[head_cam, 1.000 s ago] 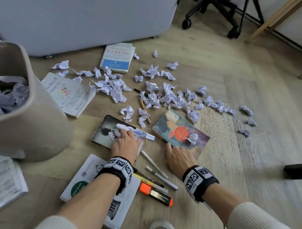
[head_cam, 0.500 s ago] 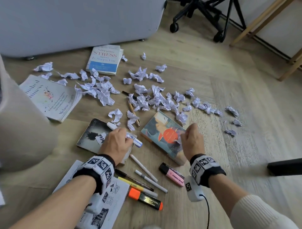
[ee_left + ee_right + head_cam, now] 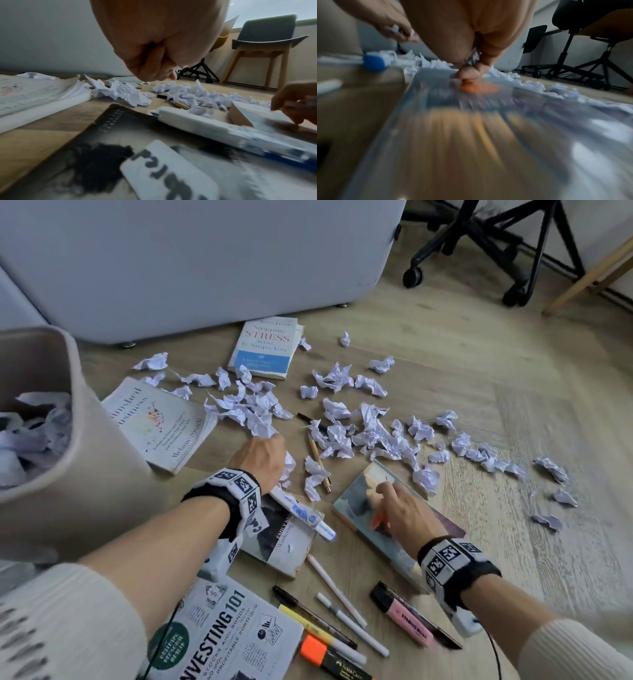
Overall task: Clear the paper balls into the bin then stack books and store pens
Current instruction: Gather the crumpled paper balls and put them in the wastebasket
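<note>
- While most paper balls [image 3: 346, 436] are still scattered across the floor at frame centre, the bin [image 3: 78, 460] is seen at the left edge, already part-filled w/ crumpled paper.
- The left hand [image 3: 262, 455] is placed at centre-left of the head view, between bin and the paper heap; a ball is clutched in its curled fingers, white paper showing at the knuckles. In the left wrist view the fist is seen closed tight.
- The key relation, as judged: the bin lies to the left of and nearer the left hand than the right, so the drop is best made by a leftward swing of that arm over the rim.
- The right hand [image 3: 399, 510] is laid on the teal book w/ an orange disc [image 3: 356, 501], lower centre-right. Something crumpled is pinched between thumb and fingertips in the right wrist view, prob. a small paper ball, though blur prevents certainty.
- A white-and-blue marker [image 3: 301, 513] is seen lying diagonally across a dark-covered book [image 3: 281, 546], long axis running upper left to lower right, just below the left wrist.
- More pens and highlighters [image 3: 342, 621] are spread at the bottom centre; other books are left unstacked, at upper centre and beside the bin.
</note>
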Demonstrator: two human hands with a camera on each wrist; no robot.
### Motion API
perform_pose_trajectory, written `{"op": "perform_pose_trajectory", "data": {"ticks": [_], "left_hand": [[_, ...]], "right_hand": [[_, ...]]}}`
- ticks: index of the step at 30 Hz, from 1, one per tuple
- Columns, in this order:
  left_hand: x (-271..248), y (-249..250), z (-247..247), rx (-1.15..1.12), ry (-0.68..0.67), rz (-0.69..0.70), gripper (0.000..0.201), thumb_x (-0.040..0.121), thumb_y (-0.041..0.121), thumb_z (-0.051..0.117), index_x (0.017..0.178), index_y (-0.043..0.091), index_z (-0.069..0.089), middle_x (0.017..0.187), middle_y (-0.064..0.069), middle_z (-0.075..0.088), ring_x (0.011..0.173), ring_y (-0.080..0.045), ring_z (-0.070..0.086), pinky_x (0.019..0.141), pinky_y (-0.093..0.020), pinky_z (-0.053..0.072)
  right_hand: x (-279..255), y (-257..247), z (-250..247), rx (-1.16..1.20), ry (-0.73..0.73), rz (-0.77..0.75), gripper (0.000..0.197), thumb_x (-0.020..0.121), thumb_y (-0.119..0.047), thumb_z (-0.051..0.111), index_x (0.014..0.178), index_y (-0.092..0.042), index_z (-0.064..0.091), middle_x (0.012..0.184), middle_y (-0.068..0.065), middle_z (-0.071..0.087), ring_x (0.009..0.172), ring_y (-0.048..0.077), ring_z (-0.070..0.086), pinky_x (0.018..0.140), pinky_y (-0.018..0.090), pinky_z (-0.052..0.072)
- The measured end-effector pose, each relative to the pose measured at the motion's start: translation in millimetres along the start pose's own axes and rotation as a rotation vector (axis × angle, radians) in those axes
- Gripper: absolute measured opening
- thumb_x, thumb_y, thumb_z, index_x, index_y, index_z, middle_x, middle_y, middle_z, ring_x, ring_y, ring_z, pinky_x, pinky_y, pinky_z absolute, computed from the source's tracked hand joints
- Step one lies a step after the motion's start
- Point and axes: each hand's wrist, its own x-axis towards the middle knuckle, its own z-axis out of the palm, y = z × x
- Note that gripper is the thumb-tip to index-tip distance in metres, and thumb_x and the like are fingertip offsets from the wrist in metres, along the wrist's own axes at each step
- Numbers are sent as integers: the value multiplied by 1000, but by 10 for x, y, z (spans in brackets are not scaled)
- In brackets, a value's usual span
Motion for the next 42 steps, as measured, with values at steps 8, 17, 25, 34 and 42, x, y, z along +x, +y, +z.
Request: {"op": "perform_pose_trajectory", "data": {"ticks": [8,17,25,34,42], "left_hand": [[171,-254,206,80,-133,-20,38,96,43,38,102,6,47,74,-5,56,64,-25,53,56,-31,37],[300,-247,351,74,-313,76,54,83,40,65,125,24,35,104,-11,46,87,-29,54,70,-32,38],[302,-279,289,136,-362,109,23,93,13,57,115,11,53,115,-12,56,104,-28,57,76,-31,41],[134,-550,1,-103,-82,-105,13,95,3,36,97,4,49,73,-9,52,68,-26,49,56,-31,35],[-6,-757,-28,-162,-16,-330,44,94,29,42,55,8,41,56,-6,43,59,-25,45,53,-29,31]], "right_hand": [[908,-704,-333,-142,-43,-247,79,84,-70,44,139,-15,26,113,8,55,84,21,58,62,29,47],[1040,-827,-107,-171,-60,-420,25,102,-23,35,120,-7,43,126,20,44,89,26,58,67,35,49],[983,-815,-303,342,140,-171,30,96,-1,40,123,-9,51,107,6,64,86,19,60,76,26,50],[975,-1113,-311,157,-68,-301,38,95,-39,53,127,-19,46,108,1,63,87,18,57,72,28,45],[1247,-1285,-82,187,-115,-456,22,97,-27,51,110,-10,48,100,6,56,74,21,51,66,28,38]]}}
